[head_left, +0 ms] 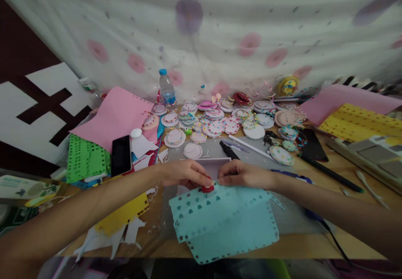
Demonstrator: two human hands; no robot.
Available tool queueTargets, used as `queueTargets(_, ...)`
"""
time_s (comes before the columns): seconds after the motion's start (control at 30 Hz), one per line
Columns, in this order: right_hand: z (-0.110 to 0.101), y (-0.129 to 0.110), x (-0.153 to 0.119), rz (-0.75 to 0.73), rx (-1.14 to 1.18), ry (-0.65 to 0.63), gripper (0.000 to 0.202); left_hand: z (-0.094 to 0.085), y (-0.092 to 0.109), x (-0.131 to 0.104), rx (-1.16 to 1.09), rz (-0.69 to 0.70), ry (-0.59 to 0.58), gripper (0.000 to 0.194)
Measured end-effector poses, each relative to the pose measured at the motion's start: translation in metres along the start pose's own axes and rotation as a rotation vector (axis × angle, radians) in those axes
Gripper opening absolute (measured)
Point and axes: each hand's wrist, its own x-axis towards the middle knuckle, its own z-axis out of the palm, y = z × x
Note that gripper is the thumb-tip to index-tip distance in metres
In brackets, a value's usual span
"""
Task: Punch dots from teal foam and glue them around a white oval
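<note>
A light blue foam sheet (232,229) with punched heart holes lies at the front middle of the table, its far edge raised between my hands. My left hand (188,174) is closed on a small red punch (207,186) set at that far edge. To its right, my right hand (237,173) pinches the same edge of the sheet. Just behind the hands sits a white tray (216,160). Rows of heart holes run over the left part of the sheet, and smaller holes line its lower and right edges.
Many decorated round discs (214,127) spread across the back, near a water bottle (167,88). On the left are a phone (121,155), green punched sheets (86,157) and yellow scraps (125,216). A black pen (333,173) and a cord (333,237) lie right.
</note>
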Motion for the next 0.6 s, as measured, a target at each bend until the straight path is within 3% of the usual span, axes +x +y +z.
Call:
queueTargets(0.17,0.0,0.0,0.002,-0.012,-0.031,0.0,0.039,0.001,-0.001,0.002,0.019,0.012,-0.023,0.03)
queueTargets(0.37,-0.005,0.001,0.002,-0.009,-0.095,0.028,0.039,0.009,-0.002,0.001,0.204,0.164,0.07,0.03)
queueTargets(0.5,-0.015,-0.018,0.0,-0.07,-0.269,-0.058,0.035,0.008,-0.004,0.005,0.296,0.212,0.113,0.028)
queueTargets(0.6,-0.019,-0.044,0.001,-0.079,-0.383,-0.132,0.045,0.007,-0.004,0.009,0.417,0.278,0.131,0.028)
